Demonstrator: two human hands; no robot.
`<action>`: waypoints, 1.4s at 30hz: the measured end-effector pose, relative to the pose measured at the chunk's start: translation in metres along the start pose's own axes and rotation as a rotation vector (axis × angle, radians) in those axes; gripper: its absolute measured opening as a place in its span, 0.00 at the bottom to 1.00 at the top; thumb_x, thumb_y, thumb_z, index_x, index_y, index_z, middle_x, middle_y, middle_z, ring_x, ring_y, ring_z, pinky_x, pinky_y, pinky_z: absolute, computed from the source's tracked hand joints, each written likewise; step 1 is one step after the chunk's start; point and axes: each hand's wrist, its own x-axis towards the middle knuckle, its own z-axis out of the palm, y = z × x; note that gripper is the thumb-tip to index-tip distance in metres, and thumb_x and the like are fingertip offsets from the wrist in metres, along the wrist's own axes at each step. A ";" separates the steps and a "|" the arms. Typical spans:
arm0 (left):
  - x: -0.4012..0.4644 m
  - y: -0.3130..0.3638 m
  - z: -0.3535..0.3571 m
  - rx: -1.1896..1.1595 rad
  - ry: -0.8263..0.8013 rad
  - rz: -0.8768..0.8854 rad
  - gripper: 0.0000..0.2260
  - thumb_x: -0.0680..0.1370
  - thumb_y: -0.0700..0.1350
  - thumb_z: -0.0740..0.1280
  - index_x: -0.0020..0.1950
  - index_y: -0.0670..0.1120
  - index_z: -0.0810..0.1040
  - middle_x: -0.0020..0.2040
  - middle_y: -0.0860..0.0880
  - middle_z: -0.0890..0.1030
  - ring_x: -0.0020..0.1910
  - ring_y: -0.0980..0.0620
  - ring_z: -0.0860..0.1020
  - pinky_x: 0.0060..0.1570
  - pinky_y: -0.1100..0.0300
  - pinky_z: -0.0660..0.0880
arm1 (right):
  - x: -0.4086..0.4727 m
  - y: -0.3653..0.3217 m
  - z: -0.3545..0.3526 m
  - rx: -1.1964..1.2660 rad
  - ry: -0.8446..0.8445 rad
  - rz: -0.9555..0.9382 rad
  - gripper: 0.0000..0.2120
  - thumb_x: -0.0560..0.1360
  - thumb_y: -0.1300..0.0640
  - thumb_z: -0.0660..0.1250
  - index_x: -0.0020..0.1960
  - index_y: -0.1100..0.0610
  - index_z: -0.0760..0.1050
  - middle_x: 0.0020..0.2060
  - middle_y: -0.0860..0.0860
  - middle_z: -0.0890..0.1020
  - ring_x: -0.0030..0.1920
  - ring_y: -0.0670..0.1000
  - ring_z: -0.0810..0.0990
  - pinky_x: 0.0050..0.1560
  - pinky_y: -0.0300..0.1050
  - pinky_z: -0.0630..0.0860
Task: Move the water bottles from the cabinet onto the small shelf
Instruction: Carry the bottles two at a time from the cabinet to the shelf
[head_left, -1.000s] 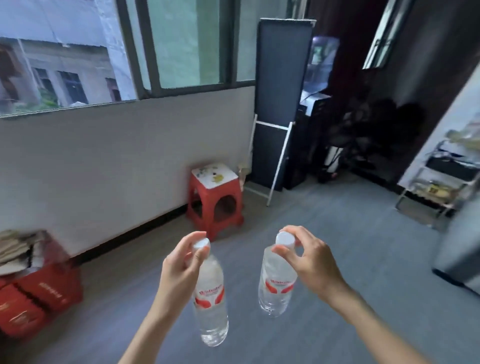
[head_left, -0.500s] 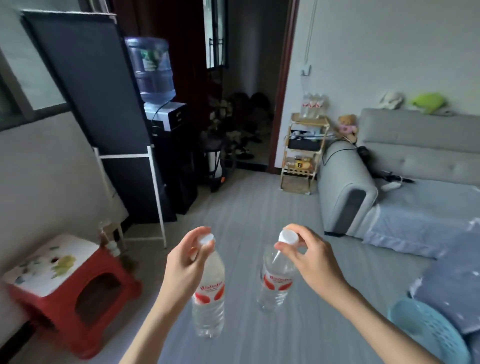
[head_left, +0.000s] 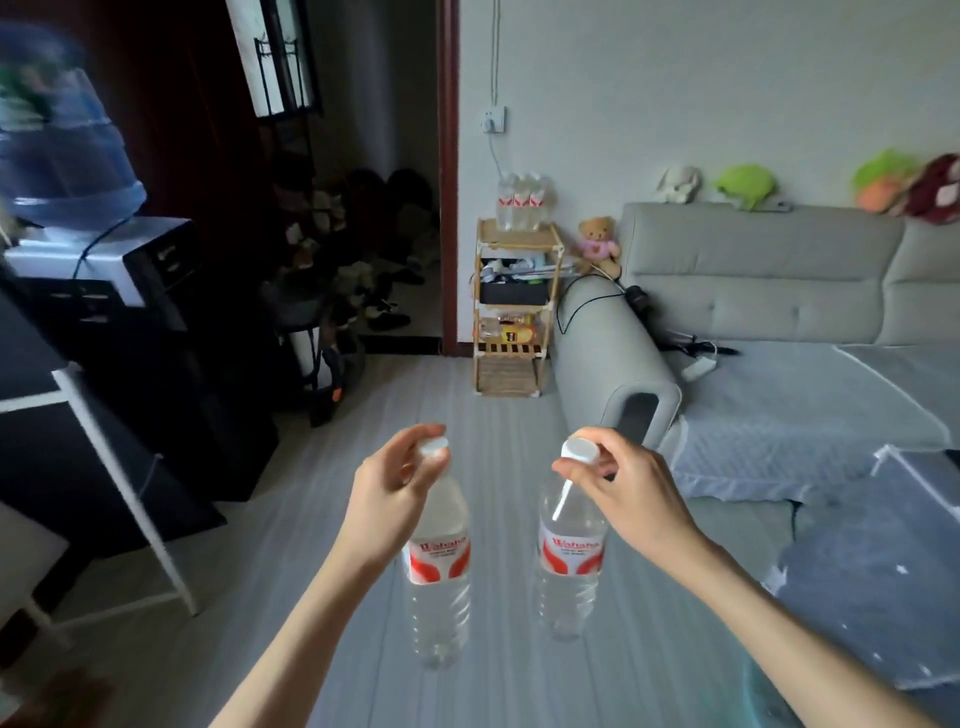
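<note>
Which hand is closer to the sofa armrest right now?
Right. The right hand sits just below the sofa armrest in view; the left hand is further left, over open floor.

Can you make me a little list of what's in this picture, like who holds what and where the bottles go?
left hand: fingers pinch the white cap of a clear plastic water bottle with a red label
right hand: pinches the cap of a second matching bottle
both bottles: hanging upright, apart
small wooden shelf: ahead, beside the grey sofa
shelf top: several bottles already standing
</note>
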 end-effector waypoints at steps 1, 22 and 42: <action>0.028 0.002 0.008 -0.004 -0.004 0.011 0.07 0.76 0.45 0.65 0.52 0.52 0.76 0.50 0.51 0.81 0.49 0.57 0.79 0.45 0.71 0.72 | 0.026 0.007 -0.001 -0.011 0.000 -0.007 0.15 0.68 0.47 0.71 0.50 0.53 0.76 0.40 0.48 0.81 0.39 0.46 0.78 0.40 0.37 0.73; 0.540 -0.076 0.070 -0.044 -0.178 0.060 0.11 0.69 0.53 0.65 0.51 0.57 0.76 0.48 0.54 0.82 0.48 0.59 0.80 0.48 0.66 0.76 | 0.519 0.122 0.088 0.016 -0.045 0.021 0.17 0.68 0.44 0.68 0.52 0.53 0.75 0.43 0.51 0.81 0.43 0.49 0.78 0.45 0.45 0.76; 0.958 -0.154 0.199 0.047 -0.260 -0.020 0.12 0.67 0.51 0.72 0.49 0.58 0.78 0.47 0.54 0.84 0.49 0.57 0.81 0.53 0.54 0.77 | 0.920 0.303 0.116 -0.056 -0.042 0.027 0.14 0.67 0.48 0.72 0.49 0.53 0.76 0.40 0.44 0.79 0.40 0.47 0.77 0.45 0.44 0.75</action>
